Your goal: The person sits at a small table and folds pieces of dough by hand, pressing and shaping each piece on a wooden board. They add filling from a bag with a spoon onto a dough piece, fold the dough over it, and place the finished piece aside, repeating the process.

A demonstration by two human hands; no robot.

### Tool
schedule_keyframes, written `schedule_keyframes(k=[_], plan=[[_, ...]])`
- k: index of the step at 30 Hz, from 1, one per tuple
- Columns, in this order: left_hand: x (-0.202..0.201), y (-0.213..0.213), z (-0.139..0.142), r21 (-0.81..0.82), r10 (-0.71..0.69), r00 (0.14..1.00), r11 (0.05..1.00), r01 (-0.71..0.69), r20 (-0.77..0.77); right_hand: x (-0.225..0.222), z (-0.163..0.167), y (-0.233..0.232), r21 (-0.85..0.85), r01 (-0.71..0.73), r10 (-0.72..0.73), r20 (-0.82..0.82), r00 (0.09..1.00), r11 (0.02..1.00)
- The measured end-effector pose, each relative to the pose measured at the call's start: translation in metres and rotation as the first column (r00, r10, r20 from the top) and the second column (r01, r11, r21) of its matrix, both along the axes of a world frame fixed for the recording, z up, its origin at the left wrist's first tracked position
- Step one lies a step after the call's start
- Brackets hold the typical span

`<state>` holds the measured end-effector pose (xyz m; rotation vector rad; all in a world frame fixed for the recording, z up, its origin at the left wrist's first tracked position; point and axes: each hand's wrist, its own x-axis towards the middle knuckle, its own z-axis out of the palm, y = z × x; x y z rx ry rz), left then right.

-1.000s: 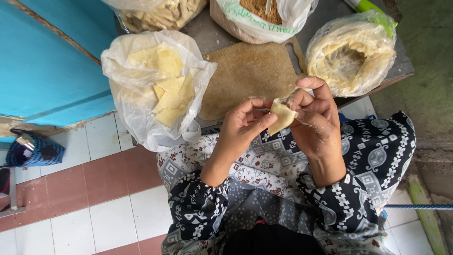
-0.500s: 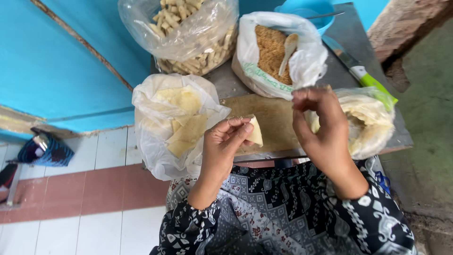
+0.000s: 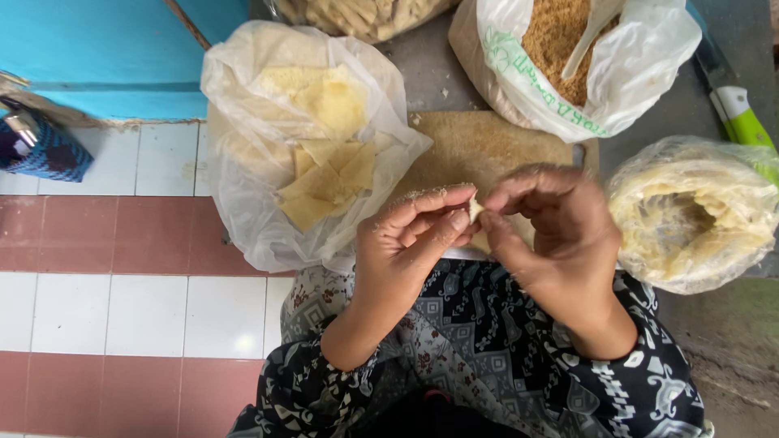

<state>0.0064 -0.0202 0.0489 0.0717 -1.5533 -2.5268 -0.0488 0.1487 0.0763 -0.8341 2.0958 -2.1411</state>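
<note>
Pale dough wrapper is pinched between left hand and right hand; a hard squeeze may tear it.

Soft, even daylight fills the frame, bright but without hard sun. Shadows are faint and diffuse, darkest below the hands at centre and along the lap at the bottom edge. Mild sheen sits on the white plastic bag at upper left and on the clear bag at the right edge, and a pale glare streaks the white floor tiles at lower left. The fingertips show slight motion blur. Focus holds across most of the frame, with wide-angle stretching at the corners.
</note>
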Motion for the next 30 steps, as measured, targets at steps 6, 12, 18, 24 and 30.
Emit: schedule_keyframes(k=[6, 12, 18, 24, 30], plan=[[0.006, 0.021, 0.003, 0.008, -0.063, 0.991, 0.998, 0.065, -0.117, 0.000, 0.003, 0.021, -0.175, -0.056, 0.095, 0.222, 0.970, 0.983], [-0.004, 0.019, 0.003, -0.111, 0.050, 0.976, 0.991, -0.075, -0.210, -0.010, 0.007, 0.023, -0.254, -0.096, 0.162, 0.257, 0.953, 0.963], [-0.008, 0.021, -0.002, -0.199, 0.082, 0.968, 0.971, -0.131, -0.237, -0.021, 0.000, 0.026, -0.237, -0.117, 0.177, 0.248, 0.952, 0.964], [-0.008, 0.025, -0.006, -0.223, 0.068, 0.969, 0.967, -0.122, -0.236, -0.022, -0.008, 0.025, -0.318, -0.107, 0.184, 0.223, 0.957, 0.942], [-0.012, 0.019, -0.008, -0.121, 0.073, 0.977, 0.988, -0.099, -0.200, -0.015, -0.005, 0.022, -0.282, -0.060, 0.130, 0.238, 0.963, 0.958]])
